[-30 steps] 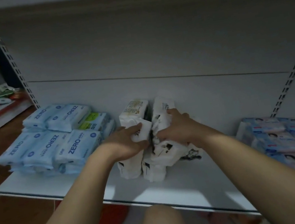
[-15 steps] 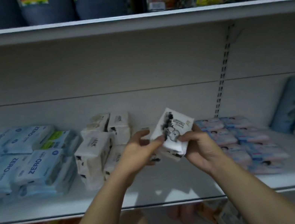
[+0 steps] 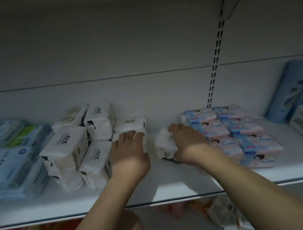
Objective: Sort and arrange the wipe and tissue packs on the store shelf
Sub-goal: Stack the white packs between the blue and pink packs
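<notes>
Left hand (image 3: 130,153): fingers straight, resting on stacked white packs (image 3: 130,124). Right hand (image 3: 189,142): clamped on loose white pack (image 3: 163,143); pink packs (image 3: 236,130) just right of it.

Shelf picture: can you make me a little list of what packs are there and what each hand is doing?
shelf: white, with packs in groups
left end: blue ZERO packs, piled up
next along: white packs, stacked
right side: pink-and-blue packs, in rows
left hand: fingers lie on the white end pack
right hand: grips a loose white pack in the gap between the groups
</notes>
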Tool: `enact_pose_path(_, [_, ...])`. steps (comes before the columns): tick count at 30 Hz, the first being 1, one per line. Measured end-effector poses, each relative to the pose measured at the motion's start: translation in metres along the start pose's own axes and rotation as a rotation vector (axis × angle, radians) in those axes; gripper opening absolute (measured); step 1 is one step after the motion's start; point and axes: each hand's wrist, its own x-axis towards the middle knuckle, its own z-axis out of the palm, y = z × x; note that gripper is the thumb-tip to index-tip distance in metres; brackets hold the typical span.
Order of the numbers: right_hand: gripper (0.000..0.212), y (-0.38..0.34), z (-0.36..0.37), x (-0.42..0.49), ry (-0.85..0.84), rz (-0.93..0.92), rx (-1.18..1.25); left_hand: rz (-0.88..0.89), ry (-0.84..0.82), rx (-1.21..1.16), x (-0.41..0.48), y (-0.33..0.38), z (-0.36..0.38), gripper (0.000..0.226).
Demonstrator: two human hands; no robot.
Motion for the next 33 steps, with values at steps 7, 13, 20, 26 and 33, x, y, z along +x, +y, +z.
enact_pose_path(7, [0.052,-0.001,0.029,0.086,0.082,-0.068,-0.265,0.084,-0.312,0.39,0.052,-0.038,0.028,0.099])
enact_pose_path(13, [0.052,0.007,0.041,0.134,0.119,-0.032,-0.179,0.133,-0.269,0.376,0.069,-0.033,0.051,0.083])
enact_pose_path(20, [0.055,0.015,0.044,0.126,0.068,-0.102,-0.113,0.12,-0.288,0.367,0.061,-0.032,0.04,0.092])
enact_pose_path(26, [0.067,-0.035,0.017,0.108,0.19,-0.157,-0.064,0.115,0.146,0.262,0.041,-0.052,-0.028,0.064])
enact_pose_path(33, [0.067,-0.131,0.001,0.111,0.235,-0.289,0.324,-0.533,-0.208,0.237,0.009,-0.123,-0.079,0.088])
